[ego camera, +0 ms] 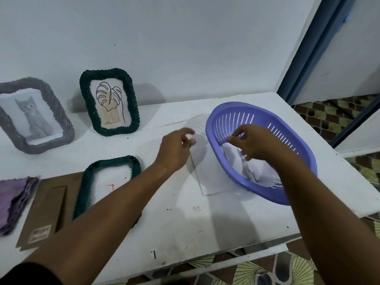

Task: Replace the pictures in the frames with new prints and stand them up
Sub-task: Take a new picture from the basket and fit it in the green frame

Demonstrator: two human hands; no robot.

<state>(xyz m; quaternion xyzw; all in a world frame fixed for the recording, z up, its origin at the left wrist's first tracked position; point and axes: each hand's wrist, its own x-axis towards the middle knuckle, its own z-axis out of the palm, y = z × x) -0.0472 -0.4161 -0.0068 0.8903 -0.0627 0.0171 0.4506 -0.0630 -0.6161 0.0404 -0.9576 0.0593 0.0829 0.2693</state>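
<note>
My left hand point(176, 148) pinches the top left corner of a clear pane point(211, 173), which stands tilted with its bottom edge on the white table point(185, 227). My right hand point(253, 144) pinches at the pane's other top corner, right by the near rim of a purple slotted basket point(287, 128). Crumpled white paper point(259, 171) lies inside the basket. An empty dark green frame point(88, 186) lies flat at the front left, partly under my left forearm. Against the wall stand a dark green frame with a leaf drawing point(110, 101) and a grey frame with a cat picture point(37, 116).
A brown backing board point(45, 212) with its stand flap lies beside the flat frame. A purple cloth-like item point(14, 200) sits at the far left edge. The table ends on the right and front, above patterned floor point(329, 118). A blue door frame point(312, 48) rises at the right.
</note>
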